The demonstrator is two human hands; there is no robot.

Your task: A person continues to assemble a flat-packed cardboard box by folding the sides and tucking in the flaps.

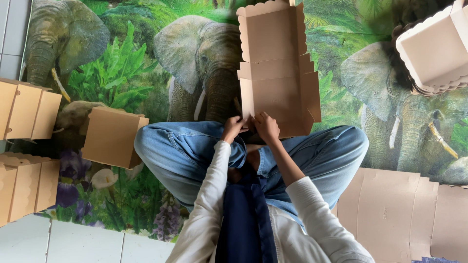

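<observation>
At far left, folded brown boxes (29,111) stand in a row at the mat's edge, with a second row (27,187) just below them. A closed brown box (113,136) lies beside the person's knee on the elephant-print mat (122,68). At centre, the person sits cross-legged in blue jeans (180,151) and a white long-sleeved top (212,204). The left hand (233,128) pinches the near edge of the half-folded cardboard box (275,68), fingers closed on a flap. The right hand (267,127), just beside it, grips the same near edge, fingers curled shut on the card. This box lies open on the mat in front of the knees, its scalloped lid extending away. At upper right is a stack of white scalloped boxes (434,48). At lower right, flat unfolded cardboard sheets (399,214) lie beside the person's leg.
</observation>
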